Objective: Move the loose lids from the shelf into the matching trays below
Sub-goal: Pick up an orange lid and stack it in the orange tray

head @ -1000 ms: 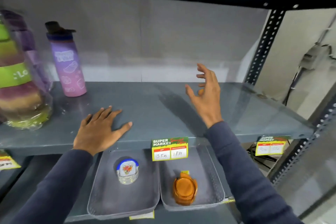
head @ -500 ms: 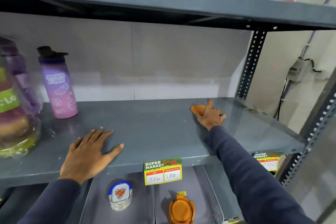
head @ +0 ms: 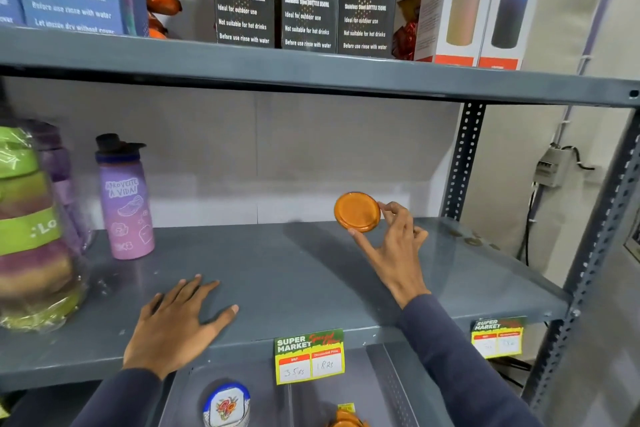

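Observation:
My right hand [head: 394, 246] holds a round orange lid [head: 356, 212] between thumb and fingertips, lifted above the grey shelf [head: 294, 274] near its back right. My left hand [head: 176, 326] lies flat, fingers spread, on the shelf's front edge and holds nothing. Below the shelf, the left grey tray [head: 180, 402] holds a stack of lids with a blue rim and flower print [head: 227, 406]. The right tray [head: 384, 388] holds orange lids [head: 346, 419], mostly cut off by the frame's bottom edge.
A purple water bottle [head: 124, 198] stands at the shelf's back left, beside wrapped stacked containers [head: 31, 229] at the far left. Price tags [head: 309, 355] hang from the shelf edge. Boxed bottles [head: 308, 0] fill the shelf above. A perforated upright [head: 460, 163] bounds the right side.
My right hand reached to the orange lid at the back of the shelf, gripped it and lifted it off. My left hand stayed flat on the shelf. The view tilted upward.

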`<state>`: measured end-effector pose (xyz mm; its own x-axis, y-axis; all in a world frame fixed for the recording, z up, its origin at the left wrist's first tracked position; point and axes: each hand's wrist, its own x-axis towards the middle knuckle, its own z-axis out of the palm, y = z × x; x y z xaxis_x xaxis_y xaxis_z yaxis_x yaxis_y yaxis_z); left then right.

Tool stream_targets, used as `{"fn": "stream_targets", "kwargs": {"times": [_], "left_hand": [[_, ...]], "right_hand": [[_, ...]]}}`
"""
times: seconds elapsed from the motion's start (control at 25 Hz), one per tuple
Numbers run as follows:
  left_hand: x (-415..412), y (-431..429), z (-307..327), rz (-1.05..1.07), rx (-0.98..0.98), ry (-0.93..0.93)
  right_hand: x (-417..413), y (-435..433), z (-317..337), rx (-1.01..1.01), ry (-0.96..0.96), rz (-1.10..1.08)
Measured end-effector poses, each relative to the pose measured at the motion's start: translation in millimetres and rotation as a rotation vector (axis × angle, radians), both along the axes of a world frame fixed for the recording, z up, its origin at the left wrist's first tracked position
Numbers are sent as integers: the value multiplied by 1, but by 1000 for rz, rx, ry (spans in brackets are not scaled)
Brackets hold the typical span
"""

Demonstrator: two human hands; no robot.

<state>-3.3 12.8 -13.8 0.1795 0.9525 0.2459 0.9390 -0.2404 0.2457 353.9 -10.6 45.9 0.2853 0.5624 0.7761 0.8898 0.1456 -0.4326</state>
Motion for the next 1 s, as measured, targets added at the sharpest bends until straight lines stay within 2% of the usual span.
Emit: {"fn": "stream_targets", "kwargs": {"times": [0.24,0.32,0.4,0.6,0.76,1.0], "left_hand": [[1,-1,0,-5,-2,0],[0,0,-1,-3,-5,4],[0,1,-1,-5,-10,13],[-2,4,-3,-5,-27,26],[-2,2,-1,-5,-41,47],[-1,4,3,-19,-50,64]], "right_hand": [[-55,-89,59,575,-139,225],[-64,-116,73,701,-210,249],[-68,-135,80,737,-234,207],[-72,-152,75,638,-207,310],[-67,-164,49,358,-55,366],[-53,-195,-3,-95,36,363]]}}
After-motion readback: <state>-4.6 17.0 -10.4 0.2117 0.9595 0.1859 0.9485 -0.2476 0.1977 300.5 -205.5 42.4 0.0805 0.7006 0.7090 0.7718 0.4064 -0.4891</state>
